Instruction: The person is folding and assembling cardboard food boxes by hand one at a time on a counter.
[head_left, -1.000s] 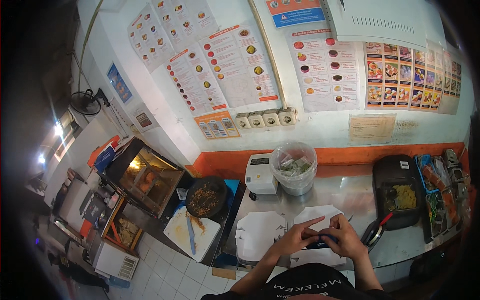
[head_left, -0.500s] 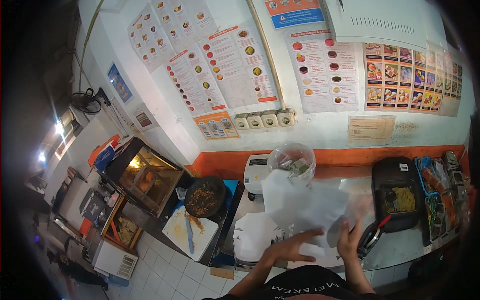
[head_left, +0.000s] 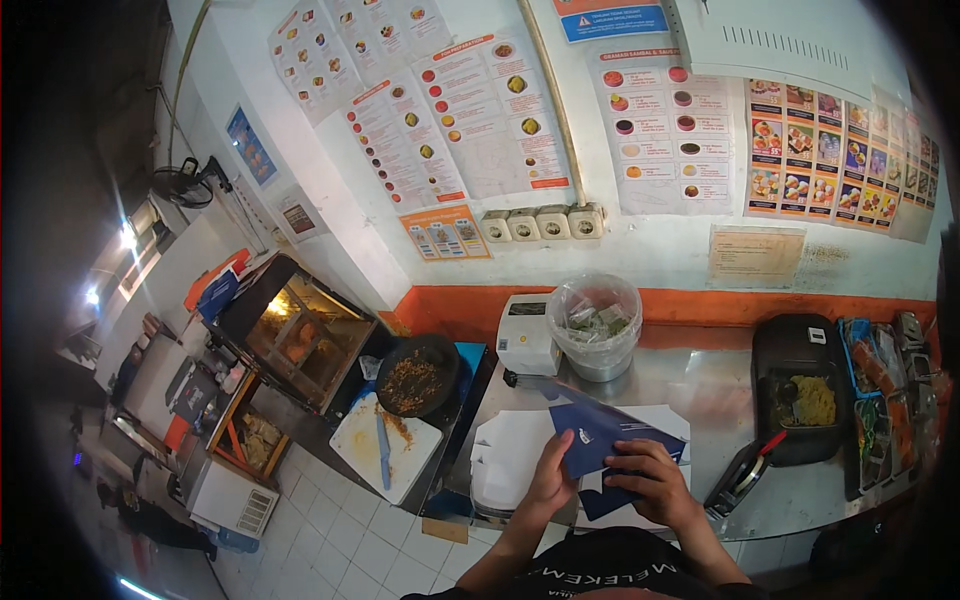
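Observation:
A blue cardboard box blank (head_left: 590, 418) with white on its other side is held up in front of me at the counter's near edge, partly folded. My left hand (head_left: 550, 478) grips its left edge, thumb up along the panel. My right hand (head_left: 655, 484) is over its right part, fingers bent and pressed on the blue face. Beneath and to the left lies a stack of white box blanks (head_left: 505, 455). Another white blank (head_left: 660, 418) shows behind the blue one, partly hidden by it.
Behind stand a lined bucket of small packets (head_left: 604, 362) and a white label printer (head_left: 527, 338). Right are a black tool with a red tip (head_left: 738, 485), a black tub of yellow-green food (head_left: 805, 345) and packet trays (head_left: 875, 400). Left are a cutting board with knife (head_left: 405, 480) and stone mortar (head_left: 440, 370).
The white blank that was spread and moving above the counter is now turned to its blue side and lowered nearer me. Both hands have closed on it.

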